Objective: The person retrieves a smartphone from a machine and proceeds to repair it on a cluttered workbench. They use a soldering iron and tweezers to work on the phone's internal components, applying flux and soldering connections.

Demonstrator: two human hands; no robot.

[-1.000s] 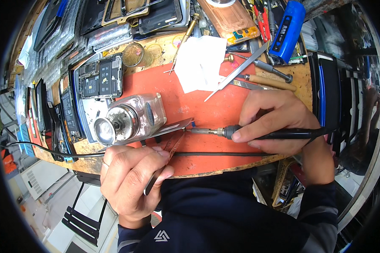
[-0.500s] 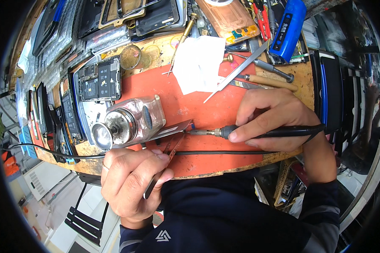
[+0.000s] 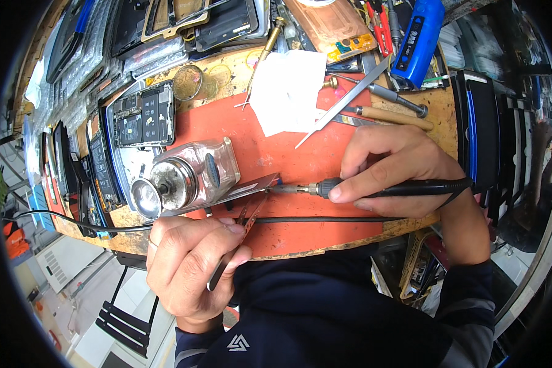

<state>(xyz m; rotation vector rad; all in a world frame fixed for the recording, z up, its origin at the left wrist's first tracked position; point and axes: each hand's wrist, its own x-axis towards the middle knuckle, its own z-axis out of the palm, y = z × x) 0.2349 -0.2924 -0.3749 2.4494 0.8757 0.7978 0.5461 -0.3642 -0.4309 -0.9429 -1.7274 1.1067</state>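
Note:
Pinched in my left hand (image 3: 193, 264) is a pair of tweezers (image 3: 246, 225), its points angled up and to the right. My right hand (image 3: 398, 175) is closed round the black handle of a soldering iron (image 3: 328, 187), whose tip points left. Tweezer points and iron tip come together at the right end of a thin, flat, dark strip-like part (image 3: 251, 186); what lies between them is too small to make out. That part rests against a glass dispenser bottle (image 3: 211, 168) with a metal top, which lies on its side on the red mat (image 3: 313, 239).
An opened phone (image 3: 146, 115) lies beyond the bottle. White tissue (image 3: 287, 92), a metal blade (image 3: 343, 104) and screwdrivers lie farther back, near a blue device (image 3: 418, 43). A black cable (image 3: 325, 219) crosses the mat. Stacked phone parts (image 3: 104, 159) line the left.
Both hands stay nearly in place, with the soldering iron shifted very slightly left and up. The view itself has moved a touch.

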